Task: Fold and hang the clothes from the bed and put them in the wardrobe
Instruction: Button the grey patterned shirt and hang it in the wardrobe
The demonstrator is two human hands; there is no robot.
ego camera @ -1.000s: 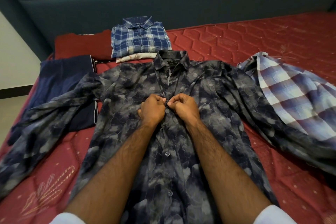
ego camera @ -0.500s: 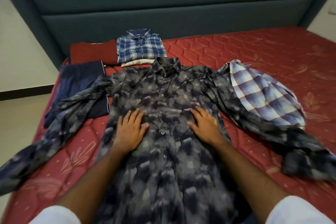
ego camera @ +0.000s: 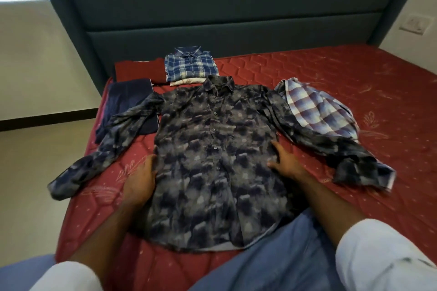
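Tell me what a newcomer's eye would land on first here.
The dark patterned shirt spread face up across the red mattress, sleeves flung wide. The left hand and right hand rest at its side edges. A folded blue plaid shirt lies beyond the collar, a crumpled checked shirt to the right.

Cloth everywhere, all of it matt.
The shirt (ego camera: 212, 149) is thin woven cloth with a blotchy dark print and small glossy buttons; the mattress (ego camera: 331, 78) is quilted red fabric with a slight sheen; the headboard (ego camera: 224, 14) is padded matt teal upholstery.
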